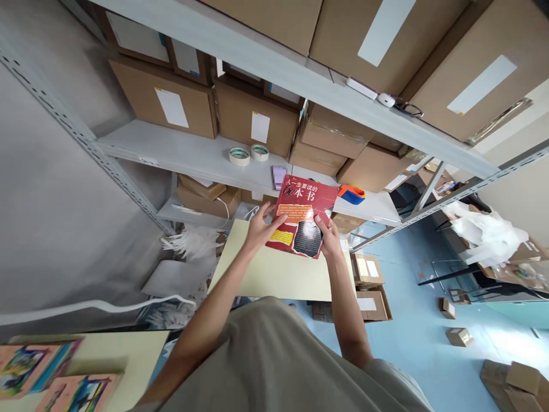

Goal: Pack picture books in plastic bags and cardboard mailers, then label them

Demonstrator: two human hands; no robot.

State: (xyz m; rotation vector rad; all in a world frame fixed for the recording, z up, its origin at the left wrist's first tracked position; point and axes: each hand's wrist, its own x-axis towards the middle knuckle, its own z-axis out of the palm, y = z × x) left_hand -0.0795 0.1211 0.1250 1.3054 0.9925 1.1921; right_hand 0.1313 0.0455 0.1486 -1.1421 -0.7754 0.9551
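Both hands hold a red book (302, 213) over a pale yellow table (266, 277). Chinese lettering runs across the top of its cover, with orange, yellow and black torn-paper patches below. At the left edge, my left hand (261, 228) is closed on the book, thumb over the cover. My right hand (329, 236) grips the lower right side, its thumb also on the front. The fingers behind the book are hidden. Just beyond it, a purple-and-white packet (278, 176) and an orange and blue item (352, 194) lie on the shelf.
Metal shelving (180, 150) stands ahead, stacked with cardboard boxes (257, 117). Two tape rolls (239, 157) rest on the middle shelf. More books (26, 369) lie on a table at lower left. Boxes (368, 269) sit on the blue floor (412, 320) at right.
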